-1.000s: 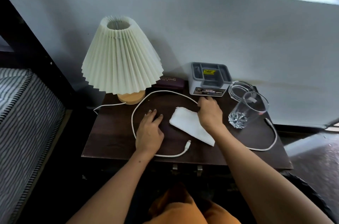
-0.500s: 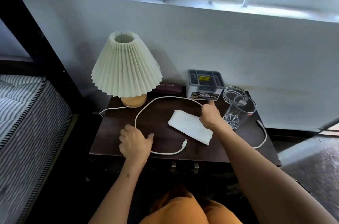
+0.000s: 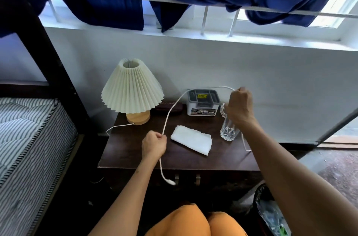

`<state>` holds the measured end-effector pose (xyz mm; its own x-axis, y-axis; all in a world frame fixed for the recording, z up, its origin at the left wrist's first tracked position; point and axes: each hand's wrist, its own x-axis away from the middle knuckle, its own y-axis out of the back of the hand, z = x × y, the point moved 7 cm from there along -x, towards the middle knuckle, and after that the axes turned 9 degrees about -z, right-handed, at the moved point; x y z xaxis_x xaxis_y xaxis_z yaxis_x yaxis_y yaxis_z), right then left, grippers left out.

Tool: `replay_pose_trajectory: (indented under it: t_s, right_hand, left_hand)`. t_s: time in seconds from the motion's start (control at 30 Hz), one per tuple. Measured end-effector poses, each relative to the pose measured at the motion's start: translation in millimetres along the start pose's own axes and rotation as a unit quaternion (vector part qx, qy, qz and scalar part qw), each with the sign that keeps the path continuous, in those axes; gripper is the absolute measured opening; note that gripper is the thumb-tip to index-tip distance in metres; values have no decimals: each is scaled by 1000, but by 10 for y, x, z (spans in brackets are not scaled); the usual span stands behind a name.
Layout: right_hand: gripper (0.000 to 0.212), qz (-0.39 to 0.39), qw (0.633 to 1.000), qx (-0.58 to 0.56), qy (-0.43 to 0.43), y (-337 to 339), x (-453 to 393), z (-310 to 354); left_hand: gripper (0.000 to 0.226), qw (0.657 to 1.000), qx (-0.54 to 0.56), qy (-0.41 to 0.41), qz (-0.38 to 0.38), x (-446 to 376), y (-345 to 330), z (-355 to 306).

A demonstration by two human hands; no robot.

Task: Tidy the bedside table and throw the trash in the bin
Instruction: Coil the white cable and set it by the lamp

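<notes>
A white charging cable (image 3: 171, 110) is lifted off the dark bedside table (image 3: 135, 150). My left hand (image 3: 154, 144) grips it near the table's front, and its plug end dangles below the edge. My right hand (image 3: 239, 107) is raised above the drinking glass (image 3: 228, 131) and holds the cable's other stretch, which arcs over the grey organiser box (image 3: 203, 101). A folded white tissue (image 3: 191, 139) lies flat in the middle of the table. A bin (image 3: 271, 214) lined with a black bag stands at the lower right.
A pleated cream lamp (image 3: 132, 88) on a wooden base stands at the table's back left, with a dark case (image 3: 170, 107) behind it. A striped mattress (image 3: 29, 139) and black bed frame lie left. Blue curtains hang over the window above.
Both hands closed on the cable and lifted it off the table. My right hand rose up and to the right above the glass. The camera tilted up, showing the window and curtains.
</notes>
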<state>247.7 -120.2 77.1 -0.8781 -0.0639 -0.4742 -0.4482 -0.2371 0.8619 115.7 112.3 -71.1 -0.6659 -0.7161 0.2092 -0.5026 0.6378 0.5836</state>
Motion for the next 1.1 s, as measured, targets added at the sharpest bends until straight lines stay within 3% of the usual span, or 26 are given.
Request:
replay_pose_trajectory:
  t_s: [0.2, 0.3, 0.37, 0.57, 0.63, 0.7, 0.77, 0.83, 0.9, 1.1]
  right_hand:
    - [30, -85, 979, -144, -117, 777, 26, -18]
    - [41, -64, 953, -219, -198, 990, 145, -82]
    - [52, 7, 947, -233, -222, 1023, 232, -74]
    - [78, 340, 883, -226, -232, 1164, 767, 207]
    - [102, 382, 870, -226, -213, 1242, 862, 276]
    - [129, 309, 911, -228, -149, 1424, 761, 354]
    - [125, 139, 955, -258, -35, 1764, 597, 528]
    - [74, 32, 939, -338, 56, 2086, 544, 730]
    - [19, -6, 921, -385, 60, 2250, 528, 824]
    - [22, -72, 877, -475, -19, 2413, 464, 868]
  left_hand:
    - [14, 981, 166, -86, 55, 341, 208, -786]
    - [19, 959, 249, -92, 101, 542, 421, -1186]
    - [22, 945, 282, -105, 125, 695, 595, -1435]
    - [19, 925, 299, -149, 180, 1176, 1023, -1981]
    - [19, 925, 286, -168, 187, 1300, 1156, -2115]
    - [20, 921, 287, -182, 190, 1409, 1288, -2233]
    - [20, 915, 295, -190, 197, 1514, 1403, -2328]
    - [19, 911, 296, -201, 206, 1620, 1500, -2411]
    - [17, 907, 294, -220, 204, 1711, 1600, -2478]
    - [17, 889, 320, -244, 216, 1828, 1867, -2412]
